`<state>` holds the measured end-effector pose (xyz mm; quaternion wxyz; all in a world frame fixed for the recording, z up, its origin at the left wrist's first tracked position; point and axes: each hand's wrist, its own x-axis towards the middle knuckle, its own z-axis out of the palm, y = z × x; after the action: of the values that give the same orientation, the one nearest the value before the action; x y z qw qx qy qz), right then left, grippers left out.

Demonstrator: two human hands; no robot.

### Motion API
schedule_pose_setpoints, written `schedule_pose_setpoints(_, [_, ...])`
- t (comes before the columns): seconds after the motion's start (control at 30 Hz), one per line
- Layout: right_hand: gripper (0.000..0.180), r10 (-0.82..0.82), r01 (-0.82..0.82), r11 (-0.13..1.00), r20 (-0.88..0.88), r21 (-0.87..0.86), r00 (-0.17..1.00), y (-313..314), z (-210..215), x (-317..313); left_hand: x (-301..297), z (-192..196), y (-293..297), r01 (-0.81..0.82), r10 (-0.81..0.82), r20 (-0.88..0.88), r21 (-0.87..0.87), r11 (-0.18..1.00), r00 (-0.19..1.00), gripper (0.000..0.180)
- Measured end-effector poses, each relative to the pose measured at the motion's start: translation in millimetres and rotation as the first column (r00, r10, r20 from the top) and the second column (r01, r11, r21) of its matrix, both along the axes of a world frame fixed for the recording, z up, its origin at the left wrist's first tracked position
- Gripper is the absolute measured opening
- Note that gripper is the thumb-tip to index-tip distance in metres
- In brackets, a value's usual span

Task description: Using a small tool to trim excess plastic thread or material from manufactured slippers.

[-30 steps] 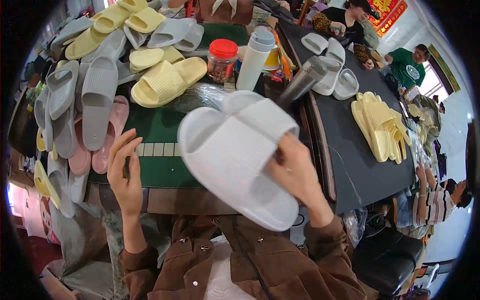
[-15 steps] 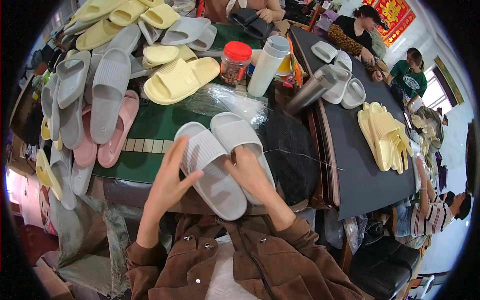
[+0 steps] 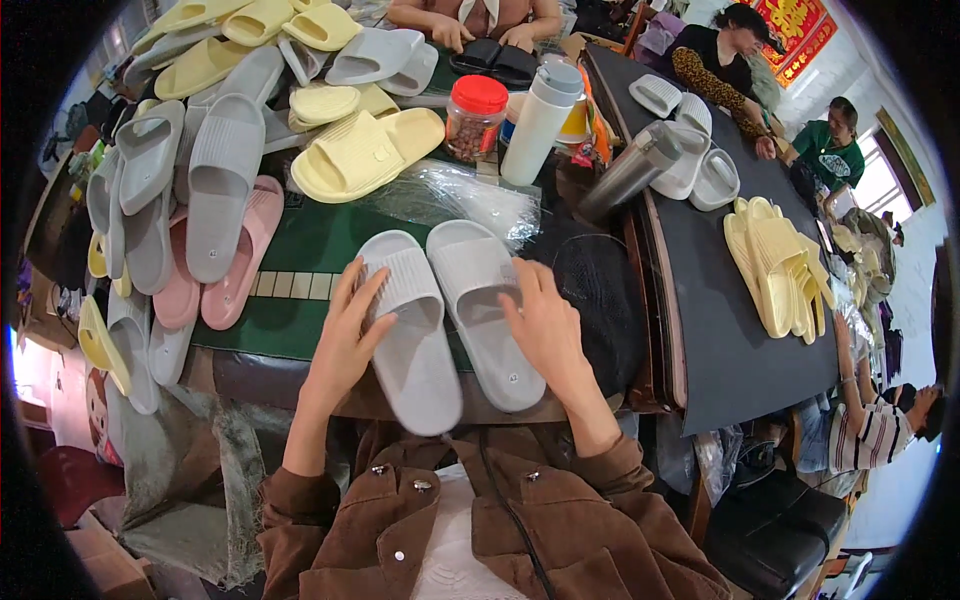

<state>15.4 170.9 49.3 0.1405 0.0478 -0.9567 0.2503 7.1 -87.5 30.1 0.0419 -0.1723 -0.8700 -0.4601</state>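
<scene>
"Grey slippers (image 3: 418, 370), in the head view: moved how?"

"Came apart. Half a second earlier, lay close together, with the right hand (image 3: 548, 328) tucked into a strap; then ended side by side on the green mat (image 3: 270, 330), toes outward, heels past its near edge."

"And the grip?"

"Rested loosely, with left hand (image 3: 346, 340) spread at the left strap's outer side, right hand curved at the other's, thumbs apart from fingers, apparently clamped on nothing."

"Meaning?"

"Probably positioned as a pair, no longer carried."

"Textures?"

"Looked matte and foamy: ribbed straps, smooth insoles, rounded ends. Beyond, glossy crinkled plastic (image 3: 495, 205)."
</scene>
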Motion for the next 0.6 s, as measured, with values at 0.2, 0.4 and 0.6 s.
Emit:
schedule_pose_setpoints(0.2, [0.040,0.042,-0.051,0.995,0.097,0.089,0.994,2.2,-5.6,6.7,-1.8,-1.0,1.8,-0.058,0.046,0.094,0.132,0.990,0.994,0.051])
schedule_pose_setpoints(0.4, [0.025,0.129,-0.141,0.988,0.151,0.069,0.980,0.2,3.2,16.0,0.9,-12.7,7.0,-0.121,0.124,-0.072,0.037,0.992,0.990,0.059])
schedule_pose_setpoints(0.6, [0.022,0.249,-0.258,0.966,-0.254,-0.002,0.935,14.1,25.7,1.3,2.3,-15.5,22.3,-0.137,0.136,-0.123,-0.006,0.990,0.983,0.056])
